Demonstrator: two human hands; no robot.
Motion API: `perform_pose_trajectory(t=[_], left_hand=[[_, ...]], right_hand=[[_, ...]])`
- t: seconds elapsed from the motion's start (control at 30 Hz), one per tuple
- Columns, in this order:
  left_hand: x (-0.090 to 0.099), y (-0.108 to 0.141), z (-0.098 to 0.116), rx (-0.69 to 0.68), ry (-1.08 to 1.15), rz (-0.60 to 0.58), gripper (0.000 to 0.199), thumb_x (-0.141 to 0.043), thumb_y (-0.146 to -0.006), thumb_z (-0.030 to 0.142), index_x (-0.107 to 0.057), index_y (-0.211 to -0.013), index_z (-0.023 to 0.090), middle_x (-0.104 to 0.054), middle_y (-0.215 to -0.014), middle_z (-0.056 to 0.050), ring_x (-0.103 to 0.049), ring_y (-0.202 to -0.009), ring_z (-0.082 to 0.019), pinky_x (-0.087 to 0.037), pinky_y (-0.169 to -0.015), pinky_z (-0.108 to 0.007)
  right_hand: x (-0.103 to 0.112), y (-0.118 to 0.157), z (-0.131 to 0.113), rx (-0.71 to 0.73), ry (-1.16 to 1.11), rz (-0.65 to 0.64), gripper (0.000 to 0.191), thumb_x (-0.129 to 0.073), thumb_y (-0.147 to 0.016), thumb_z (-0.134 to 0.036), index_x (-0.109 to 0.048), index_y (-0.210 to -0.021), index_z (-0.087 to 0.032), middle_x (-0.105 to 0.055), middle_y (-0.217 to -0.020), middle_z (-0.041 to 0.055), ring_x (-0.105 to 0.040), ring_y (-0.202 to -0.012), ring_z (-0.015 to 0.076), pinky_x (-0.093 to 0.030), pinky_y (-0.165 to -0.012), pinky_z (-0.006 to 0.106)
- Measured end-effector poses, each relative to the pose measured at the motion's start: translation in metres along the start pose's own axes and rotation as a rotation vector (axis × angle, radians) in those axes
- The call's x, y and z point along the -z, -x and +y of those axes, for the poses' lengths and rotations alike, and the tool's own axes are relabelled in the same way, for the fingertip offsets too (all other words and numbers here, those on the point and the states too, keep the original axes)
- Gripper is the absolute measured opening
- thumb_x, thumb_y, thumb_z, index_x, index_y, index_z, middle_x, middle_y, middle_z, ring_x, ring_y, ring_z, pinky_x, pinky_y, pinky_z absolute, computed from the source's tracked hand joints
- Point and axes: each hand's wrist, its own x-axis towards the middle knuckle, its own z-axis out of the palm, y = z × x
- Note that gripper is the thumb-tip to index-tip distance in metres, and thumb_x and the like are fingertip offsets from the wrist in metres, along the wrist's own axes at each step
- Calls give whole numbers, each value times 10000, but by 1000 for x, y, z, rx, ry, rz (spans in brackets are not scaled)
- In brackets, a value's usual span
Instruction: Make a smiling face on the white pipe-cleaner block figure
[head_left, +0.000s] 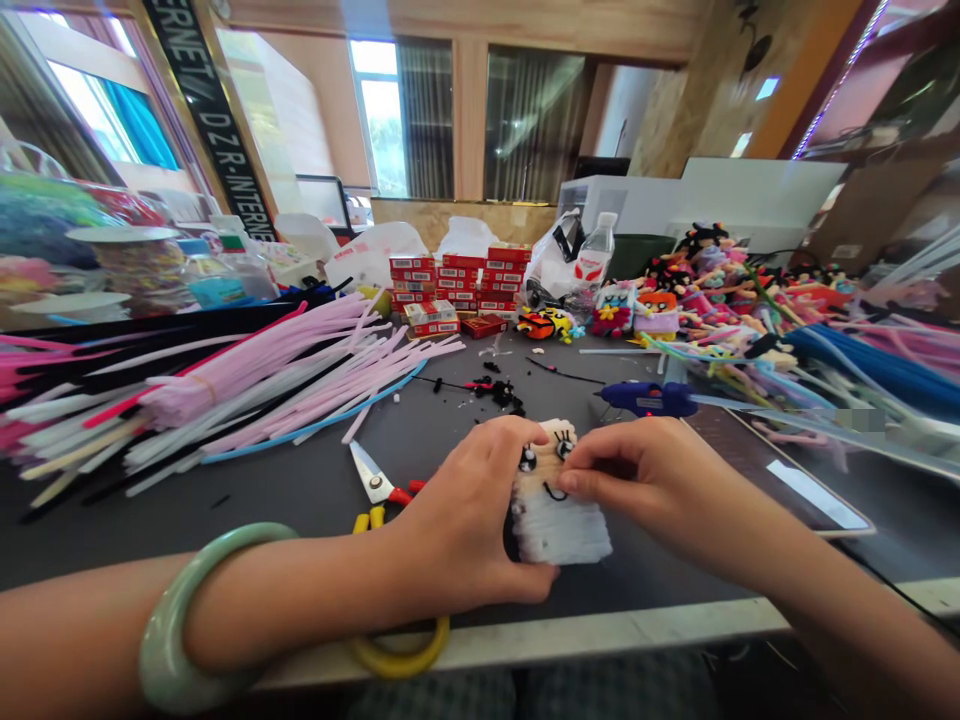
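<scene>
A flat figure made of fuzzy pipe cleaners [566, 535], cream above and white below, has black eyes with lashes and a thin black curved strip [553, 492] as a mouth. My left hand [480, 510] grips the figure along its left side, thumb at the bottom edge and fingers at the top. Against the face, my right hand [630, 465] is closed in a pinch, thumb and forefinger meeting at the strip's right end. Scissors [381, 488] with red and yellow handles lie partly under my left forearm.
Bundles of pink, white and black pipe cleaners [247, 375] spread over the left. A blue glue gun [651, 399] lies behind my right hand, near a tablet-like panel [814, 490]. Red boxes [457, 285], a bottle [596, 250] and piled dolls [720, 270] stand farther back.
</scene>
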Motion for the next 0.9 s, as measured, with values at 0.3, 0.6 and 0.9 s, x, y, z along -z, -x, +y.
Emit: perform_pose_trajectory(t=[0.3, 0.6, 0.9], left_hand=[[0, 0, 0, 9, -11, 4, 749, -734, -591, 237, -294, -1197, 230, -477, -1238, -121, -482, -1167, -287, -396, -1008, -465], [0, 0, 1, 24, -14, -4, 746, -746, -579, 236, -309, -1184, 218, -475, -1265, -139, -473, -1187, -294, -385, -1017, -468], [1, 0, 3, 40, 4, -3, 721, -731, -587, 220, -313, -1175, 224, -462, -1289, -139, -455, -1210, -287, -366, -1034, -463]], right_hand=[[0, 1, -4, -44, 37, -13, 242, -551, -785, -302, -653, -601, -182, -581, -526, -27, -468, -505, 105, -321, -480, 238], [2, 0, -3, -74, 18, 18, 207, -584, -737, -308, -655, -578, -196, -589, -512, -27, -485, -496, 112, -331, -480, 242], [2, 0, -3, -60, 36, 45, 214, -596, -734, -321, -653, -563, -206, -582, -489, -25, -476, -474, 113, -323, -460, 240]])
